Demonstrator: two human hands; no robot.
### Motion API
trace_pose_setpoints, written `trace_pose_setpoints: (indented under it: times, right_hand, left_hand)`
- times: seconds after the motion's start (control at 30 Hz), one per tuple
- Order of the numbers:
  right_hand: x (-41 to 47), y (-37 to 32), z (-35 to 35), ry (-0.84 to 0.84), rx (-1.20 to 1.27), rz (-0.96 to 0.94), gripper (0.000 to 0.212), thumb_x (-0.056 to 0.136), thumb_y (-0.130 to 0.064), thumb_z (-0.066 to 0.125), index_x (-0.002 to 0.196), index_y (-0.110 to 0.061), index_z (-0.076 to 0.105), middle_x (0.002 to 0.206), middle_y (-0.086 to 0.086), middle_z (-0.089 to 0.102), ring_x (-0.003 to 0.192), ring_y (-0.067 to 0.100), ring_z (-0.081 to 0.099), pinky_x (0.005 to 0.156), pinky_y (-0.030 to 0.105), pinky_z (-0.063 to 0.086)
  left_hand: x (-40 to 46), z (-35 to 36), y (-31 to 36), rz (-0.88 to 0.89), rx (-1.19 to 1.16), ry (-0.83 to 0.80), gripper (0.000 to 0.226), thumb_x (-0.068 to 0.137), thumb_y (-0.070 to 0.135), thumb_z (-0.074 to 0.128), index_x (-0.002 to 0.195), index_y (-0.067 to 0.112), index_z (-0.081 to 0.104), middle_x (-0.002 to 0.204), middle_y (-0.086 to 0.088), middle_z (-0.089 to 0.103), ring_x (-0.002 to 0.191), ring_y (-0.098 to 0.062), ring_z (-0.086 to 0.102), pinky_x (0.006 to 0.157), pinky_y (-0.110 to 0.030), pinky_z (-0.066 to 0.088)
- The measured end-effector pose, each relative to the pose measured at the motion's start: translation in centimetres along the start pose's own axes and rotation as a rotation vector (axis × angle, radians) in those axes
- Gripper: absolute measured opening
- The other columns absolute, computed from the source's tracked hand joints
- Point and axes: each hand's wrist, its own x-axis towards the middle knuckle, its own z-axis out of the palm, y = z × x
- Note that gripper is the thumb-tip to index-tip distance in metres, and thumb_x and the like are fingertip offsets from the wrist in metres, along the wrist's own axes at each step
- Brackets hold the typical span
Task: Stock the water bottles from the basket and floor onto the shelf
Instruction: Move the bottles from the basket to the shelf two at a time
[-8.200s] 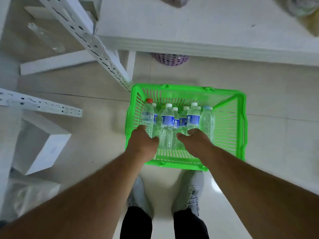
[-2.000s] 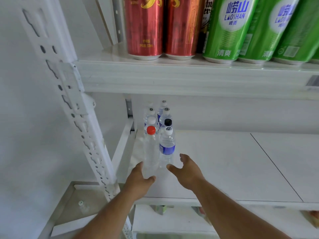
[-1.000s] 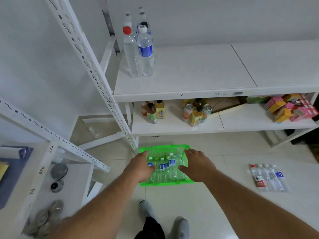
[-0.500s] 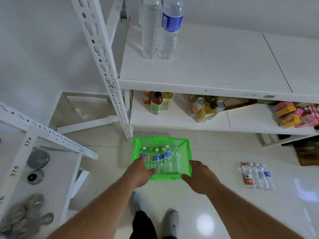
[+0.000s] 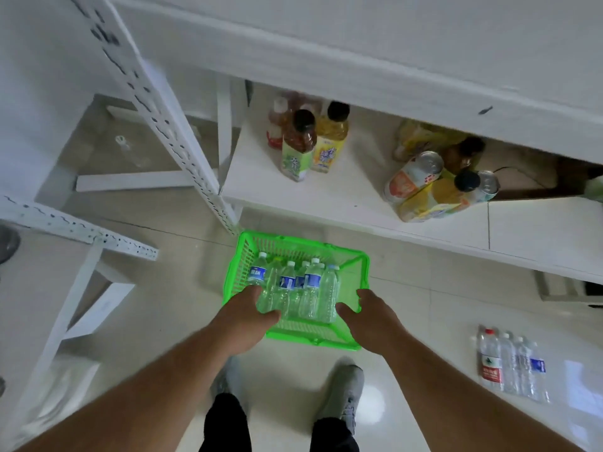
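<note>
A view from above, looking down past two bare forearms to a pale tiled floor (image 5: 169,288). A bright green plastic basket (image 5: 354,275) sits on the floor just in front of the person's grey shoes (image 5: 342,391). Inside it, a row of clear water bottles (image 5: 295,290) stands upright, most with white caps and some with blue labels.

Both hands reach down to the near side of the basket. The left hand (image 5: 244,316) has its fingers spread and lowered among the leftmost bottles, with the thumb pointing right; whether it grips one cannot be told. The right hand (image 5: 368,318) is open beside the rightmost bottle, holding nothing, thumb pointing left.

On the floor to the right, well apart from the basket, a few more water bottles (image 5: 512,367) lie side by side, one with a red cap and label.

Beyond the basket is a white shelf (image 5: 329,203) carrying juice bottles (image 5: 310,141) on the left and cans and drinks (image 5: 434,187) further right. A white perforated post (image 5: 163,115) rises at its left corner.
</note>
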Motion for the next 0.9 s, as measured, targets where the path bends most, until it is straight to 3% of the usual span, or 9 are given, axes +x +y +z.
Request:
trace_pose_setpoints:
  times: [0.13, 0.23, 0.3, 0.37, 0.43, 0.53, 0.67, 0.8, 0.9]
  right_hand:
    - [12.0, 3.3, 4.4, -0.021, 0.144, 0.085, 0.072, 0.091, -0.057, 0.057, 0.142, -0.008, 0.045, 0.116, 0.010, 0.066, 0.102, 0.024, 0.061, 0.082, 0.025, 0.042]
    - [20.1, 5.8, 8.2, 0.005, 0.262, 0.135, 0.070, 0.090, -0.052, 0.061, 0.139, -0.004, 0.045, 0.097, 0.015, 0.060, 0.082, 0.027, 0.055, 0.068, 0.030, 0.042]
    - [24.7, 7.3, 10.8, -0.012, 0.222, 0.115, 0.059, 0.095, -0.043, 0.058, 0.136, -0.002, 0.049, 0.105, 0.021, 0.060, 0.086, 0.031, 0.058, 0.066, 0.030, 0.043]
    - [28.9, 8.6, 13.0, -0.007, 0.213, 0.115, 0.045, 0.098, -0.035, 0.054, 0.128, -0.002, 0.055, 0.119, 0.022, 0.061, 0.104, 0.036, 0.061, 0.077, 0.031, 0.045]
    - [32.6, 9.8, 15.0, 0.012, 0.235, 0.131, 0.041, 0.098, -0.033, 0.052, 0.120, 0.000, 0.057, 0.107, 0.016, 0.064, 0.096, 0.032, 0.061, 0.074, 0.027, 0.042]
    - [36.9, 10.6, 17.3, -0.022, 0.271, 0.146, 0.037, 0.100, -0.032, 0.051, 0.116, 0.001, 0.058, 0.081, 0.009, 0.052, 0.076, 0.023, 0.050, 0.059, 0.023, 0.037]
    - [40.4, 11.2, 18.9, 0.003, 0.362, 0.198, 0.028, 0.093, -0.034, 0.062, 0.097, -0.007, 0.055, 0.052, -0.001, 0.051, 0.034, 0.008, 0.047, 0.027, 0.013, 0.026]
    - [42.3, 11.8, 20.0, 0.021, 0.369, 0.213, 0.051, 0.080, -0.054, 0.073, 0.085, -0.009, 0.049, 0.067, 0.001, 0.055, 0.053, 0.011, 0.053, 0.045, 0.022, 0.036]
    - [43.1, 12.3, 20.5, 0.031, 0.413, 0.206, 0.051, 0.071, -0.053, 0.081, 0.079, -0.014, 0.050, 0.062, 0.001, 0.056, 0.048, 0.012, 0.053, 0.043, 0.021, 0.037]
  left_hand:
    - [9.0, 7.7, -2.5, -0.031, -0.068, 0.047, 0.074, 0.081, 0.044, 0.074, 0.143, 0.017, 0.044, 0.143, -0.004, 0.053, 0.120, -0.021, 0.059, 0.082, -0.022, 0.046]
    - [16.0, 13.6, -4.5, -0.055, -0.088, 0.048, 0.074, 0.081, 0.041, 0.075, 0.142, 0.014, 0.045, 0.142, -0.008, 0.054, 0.105, -0.022, 0.066, 0.081, -0.031, 0.056]
    - [20.1, 17.0, -6.0, -0.072, -0.079, 0.037, 0.075, 0.081, 0.043, 0.075, 0.143, 0.014, 0.044, 0.142, -0.008, 0.054, 0.077, -0.008, 0.066, 0.058, -0.023, 0.054]
    - [23.9, 20.0, -7.5, -0.073, -0.057, 0.036, 0.077, 0.082, 0.045, 0.073, 0.145, 0.015, 0.041, 0.144, -0.008, 0.053, 0.066, -0.002, 0.059, 0.054, -0.020, 0.051]
    - [27.1, 22.5, -8.5, -0.065, -0.049, 0.017, 0.080, 0.083, 0.047, 0.072, 0.148, 0.015, 0.037, 0.148, -0.008, 0.048, 0.078, -0.008, 0.062, 0.064, -0.022, 0.052]
    - [31.0, 25.4, -9.4, -0.050, -0.033, -0.010, 0.085, 0.082, 0.051, 0.071, 0.150, 0.016, 0.034, 0.152, -0.008, 0.043, 0.109, -0.017, 0.061, 0.079, -0.021, 0.041]
    - [34.7, 28.1, -9.5, -0.059, -0.062, -0.014, 0.089, 0.079, 0.054, 0.073, 0.149, 0.016, 0.033, 0.150, -0.007, 0.045, 0.115, -0.019, 0.057, 0.081, -0.022, 0.041]
    - [36.7, 29.6, -9.4, -0.095, 0.006, -0.013, 0.098, 0.074, 0.061, 0.074, 0.148, 0.012, 0.035, 0.149, -0.011, 0.045, 0.123, -0.028, 0.056, 0.091, -0.031, 0.049]
    - [37.5, 29.8, -9.5, -0.107, 0.062, 0.002, 0.096, 0.072, 0.059, 0.076, 0.144, 0.007, 0.039, 0.141, -0.014, 0.053, 0.106, -0.026, 0.064, 0.076, -0.030, 0.054]
